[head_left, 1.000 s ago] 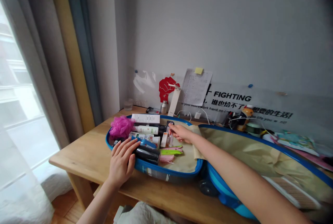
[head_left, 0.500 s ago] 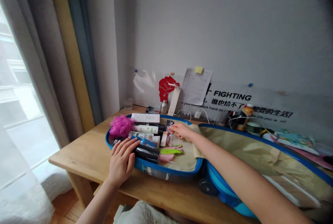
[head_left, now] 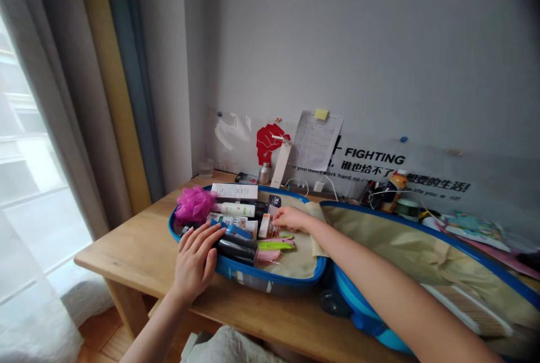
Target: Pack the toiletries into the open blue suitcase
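A blue-rimmed suitcase (head_left: 270, 279) lies unfolded on the wooden table, its left half packed with toiletries. My left hand (head_left: 194, 259) lies with outstretched fingers over the near left rim, touching a blue packet (head_left: 236, 231) and a black bottle (head_left: 237, 249). Over the middle of that half, my right hand (head_left: 292, 218) has its fingertips pressed together at a small white box (head_left: 264, 225) and clear packaging; what they pinch is hidden. Around them are a pink bath puff (head_left: 194, 205), a white tube (head_left: 236, 209), a white carton (head_left: 234, 191) and green-and-pink strips (head_left: 276, 245).
The suitcase's right half (head_left: 379, 245), lined in beige, has a flat striped item (head_left: 468, 309) in it. Behind stand an orange bottle (head_left: 394, 191), a small silver bottle (head_left: 264, 173), a white lamp (head_left: 280, 165) and cables. Curtains (head_left: 122, 98) hang at the left.
My right hand has shifted slightly down and its fingertips sit lower by the small white box. My left hand stays in place. The whole view has drifted a little.
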Tool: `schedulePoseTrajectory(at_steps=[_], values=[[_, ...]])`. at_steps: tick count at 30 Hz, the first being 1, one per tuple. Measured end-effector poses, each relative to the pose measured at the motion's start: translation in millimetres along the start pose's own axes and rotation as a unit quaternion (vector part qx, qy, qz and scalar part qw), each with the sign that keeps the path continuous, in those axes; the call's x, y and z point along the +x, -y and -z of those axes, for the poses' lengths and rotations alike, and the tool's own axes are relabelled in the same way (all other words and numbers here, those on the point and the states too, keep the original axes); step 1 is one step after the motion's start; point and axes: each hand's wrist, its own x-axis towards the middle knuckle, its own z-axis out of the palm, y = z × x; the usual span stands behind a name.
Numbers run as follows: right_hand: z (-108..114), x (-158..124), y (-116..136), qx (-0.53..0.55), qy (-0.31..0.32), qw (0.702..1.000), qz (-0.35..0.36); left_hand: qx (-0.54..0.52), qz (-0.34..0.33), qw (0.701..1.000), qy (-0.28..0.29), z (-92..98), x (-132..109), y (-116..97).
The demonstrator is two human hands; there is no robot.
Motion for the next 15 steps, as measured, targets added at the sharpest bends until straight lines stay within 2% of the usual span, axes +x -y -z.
schedulePoseTrajectory(at_steps=[8,15], values=[[-2,-2,3,-0.009,0.000,1.000,-0.006,0.000,0.006,1.000,-0.001,0.3,0,-1],[6,11,0,0.065,-0.068,0.995,-0.013,-0.002,-0.002,1.000,-0.003,-1.2,-1,0]])
